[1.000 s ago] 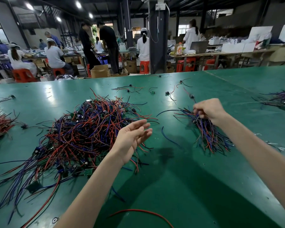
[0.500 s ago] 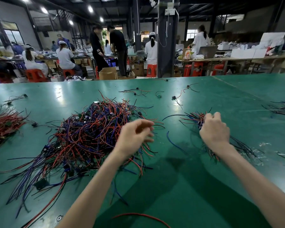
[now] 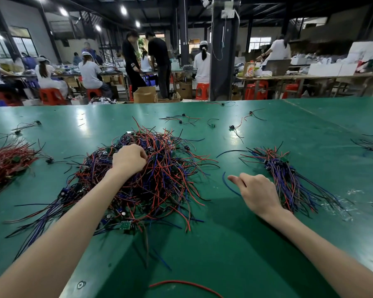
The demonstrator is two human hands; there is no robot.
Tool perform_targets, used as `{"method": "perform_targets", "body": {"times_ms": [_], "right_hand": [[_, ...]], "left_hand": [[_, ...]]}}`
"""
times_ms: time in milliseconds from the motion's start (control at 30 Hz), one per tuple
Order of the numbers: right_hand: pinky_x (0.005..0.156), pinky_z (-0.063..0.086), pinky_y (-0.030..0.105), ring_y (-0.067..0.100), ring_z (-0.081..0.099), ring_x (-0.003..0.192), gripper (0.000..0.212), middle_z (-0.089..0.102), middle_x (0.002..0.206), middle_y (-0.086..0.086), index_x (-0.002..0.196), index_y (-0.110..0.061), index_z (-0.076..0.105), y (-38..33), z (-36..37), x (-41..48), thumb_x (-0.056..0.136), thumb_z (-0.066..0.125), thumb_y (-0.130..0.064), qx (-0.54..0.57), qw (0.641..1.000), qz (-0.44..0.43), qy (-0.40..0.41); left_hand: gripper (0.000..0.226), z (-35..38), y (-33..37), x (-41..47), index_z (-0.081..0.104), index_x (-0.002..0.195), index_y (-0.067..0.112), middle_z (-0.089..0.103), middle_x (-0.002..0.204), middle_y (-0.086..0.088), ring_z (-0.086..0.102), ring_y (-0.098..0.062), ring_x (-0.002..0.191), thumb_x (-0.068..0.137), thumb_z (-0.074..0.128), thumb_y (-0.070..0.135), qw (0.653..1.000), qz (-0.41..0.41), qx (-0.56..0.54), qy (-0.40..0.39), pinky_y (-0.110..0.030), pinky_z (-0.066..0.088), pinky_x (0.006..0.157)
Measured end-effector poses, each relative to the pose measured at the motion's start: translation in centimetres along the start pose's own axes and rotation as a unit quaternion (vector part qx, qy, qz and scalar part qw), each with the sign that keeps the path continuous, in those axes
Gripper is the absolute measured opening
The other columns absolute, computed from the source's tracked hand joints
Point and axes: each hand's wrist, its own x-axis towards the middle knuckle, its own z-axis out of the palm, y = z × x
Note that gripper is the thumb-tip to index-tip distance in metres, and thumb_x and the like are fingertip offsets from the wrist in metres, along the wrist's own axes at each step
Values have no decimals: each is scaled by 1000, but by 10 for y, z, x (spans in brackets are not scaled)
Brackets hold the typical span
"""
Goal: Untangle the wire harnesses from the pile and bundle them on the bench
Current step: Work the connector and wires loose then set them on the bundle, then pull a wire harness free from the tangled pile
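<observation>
A big tangled pile of red, blue and black wire harnesses (image 3: 164, 181) with small green boards lies mid-bench. My left hand (image 3: 129, 158) sits on top of the pile, its fingers curled down into the wires and pinching some of them. To the right lies a neater bundle of harnesses (image 3: 289, 177), fanned toward me. My right hand (image 3: 256, 192) hovers just left of that bundle with loosely curled fingers, its thumb pointing left, holding nothing. A loose blue wire (image 3: 225, 181) lies under the thumb.
The green bench (image 3: 202, 250) carries a red wire bundle (image 3: 7, 162) at the left edge, several loose harnesses (image 3: 181, 120) farther back, dark wires (image 3: 370, 144) at the right edge, clear plastic scraps (image 3: 342, 204), and one red wire (image 3: 181, 283) near me. Workers sit beyond the bench.
My left hand moved forward onto the pile and closed its fingers into the wires. My right hand left the sorted bundle and drew back toward me and to the left.
</observation>
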Motion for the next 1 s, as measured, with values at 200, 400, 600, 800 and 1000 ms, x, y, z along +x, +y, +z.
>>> {"method": "perform_targets", "body": {"times_ms": [200,400,600,800,1000], "right_hand": [[56,29,34,37,56,67,56,58,61,13,52,-17,27,-3,1,-5,95,41,-50,28,1000,-6,-12],[54,28,32,30,47,57,56,44,51,0,52,-16,28,-5,4,-7,95,42,-48,15,999,-27,-27],[53,27,32,28,43,54,54,36,47,-6,53,-16,28,-2,3,-3,96,45,-44,23,999,-24,-31],[52,25,32,26,40,52,54,34,45,-7,52,-17,26,-4,4,-3,96,45,-43,33,999,-32,-28],[55,30,33,33,48,59,50,50,53,4,55,-17,30,-6,7,-3,97,44,-40,60,998,-8,-20]], "left_hand": [[22,-4,18,10,68,99,16,61,112,-10,48,-33,113,91,50,26,989,-13,147,29,-50,30,102],[13,0,26,10,67,96,15,62,85,-2,58,-27,87,86,58,17,990,-11,142,-15,-47,27,103],[13,-25,12,24,75,92,12,71,98,-7,63,-27,90,88,62,13,998,-34,-44,-12,-41,50,90],[13,-54,18,26,66,93,-4,70,84,-19,62,-19,61,94,54,0,957,-31,-288,15,-22,55,54],[15,-67,49,10,53,87,5,59,102,-14,65,-25,81,99,44,8,889,5,-454,51,-37,59,72]]}}
